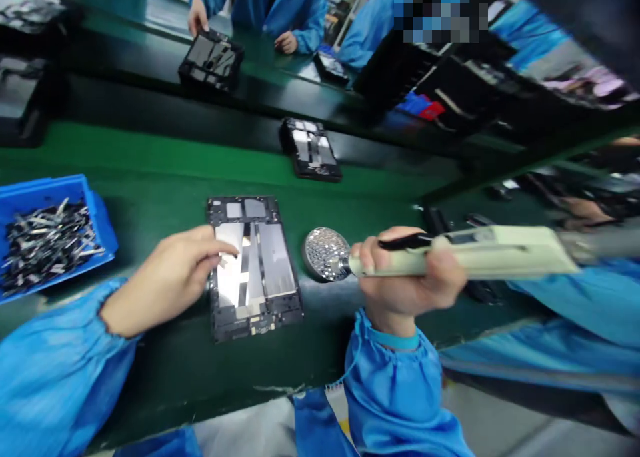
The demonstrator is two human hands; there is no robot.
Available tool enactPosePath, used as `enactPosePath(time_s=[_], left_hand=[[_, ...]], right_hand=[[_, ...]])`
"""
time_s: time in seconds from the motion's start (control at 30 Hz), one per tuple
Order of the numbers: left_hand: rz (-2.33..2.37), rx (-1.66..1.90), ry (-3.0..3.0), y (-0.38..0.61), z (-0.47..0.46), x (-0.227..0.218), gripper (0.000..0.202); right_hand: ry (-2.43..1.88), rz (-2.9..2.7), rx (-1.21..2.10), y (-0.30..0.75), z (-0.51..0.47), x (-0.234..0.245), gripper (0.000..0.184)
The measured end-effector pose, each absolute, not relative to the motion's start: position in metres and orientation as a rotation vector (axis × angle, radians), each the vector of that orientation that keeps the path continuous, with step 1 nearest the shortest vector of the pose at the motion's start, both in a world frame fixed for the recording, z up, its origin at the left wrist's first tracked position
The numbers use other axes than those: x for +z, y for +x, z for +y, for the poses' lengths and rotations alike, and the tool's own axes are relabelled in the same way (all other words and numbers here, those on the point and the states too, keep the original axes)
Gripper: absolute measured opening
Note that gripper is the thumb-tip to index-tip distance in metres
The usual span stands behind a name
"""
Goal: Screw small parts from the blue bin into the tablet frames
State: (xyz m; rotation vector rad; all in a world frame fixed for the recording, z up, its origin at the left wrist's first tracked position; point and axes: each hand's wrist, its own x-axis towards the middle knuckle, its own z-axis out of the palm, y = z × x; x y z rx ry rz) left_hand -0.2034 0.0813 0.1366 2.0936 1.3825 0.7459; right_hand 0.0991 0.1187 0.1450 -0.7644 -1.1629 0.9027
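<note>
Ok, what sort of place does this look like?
Probably an electronics assembly line: a green conveyor belt holds black rectangular tablet-like frames, workers wear blue smocks, and the right hand grips a pale green electric screwdriver.

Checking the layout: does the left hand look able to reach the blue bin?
Probably yes: the left hand touches the black device frame, and the blue bin of metal parts sits close by, nothing visible standing between them.

Shiny metal plates [276,257] sit in a matt black plastic frame [255,327].
</note>
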Motion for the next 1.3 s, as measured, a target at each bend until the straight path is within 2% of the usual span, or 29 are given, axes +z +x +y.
enactPosePath(time_s=[0.13,0.27,0.5,0.63,1.07,1.3], left_hand=[[1.295,0.462,2.193,-0.175,0.088,0.117,0.036],[1.392,0.054,2.346,-0.16,0.091,0.116,0.036],[1.349,-0.182,2.374,-0.163,0.098,0.128,0.021],[1.34,-0.172,2.398,-0.16,0.102,0.129,0.007],[1.198,0.015,2.205,-0.147,0.112,0.12,0.016],[1.243,0.291,2.053,-0.156,0.116,0.126,0.015]], right_hand=[[-0.849,-1.019,0.844,0.113,0.146,0.122,0.042],[-0.881,-0.95,0.837,0.109,0.149,0.109,0.041],[-0.926,-0.903,0.887,0.108,0.151,0.102,0.036],[-0.937,-0.918,0.862,0.107,0.153,0.099,0.034],[-0.956,-0.899,0.856,0.105,0.153,0.099,0.04],[-0.981,-0.968,0.867,0.103,0.15,0.099,0.031]])
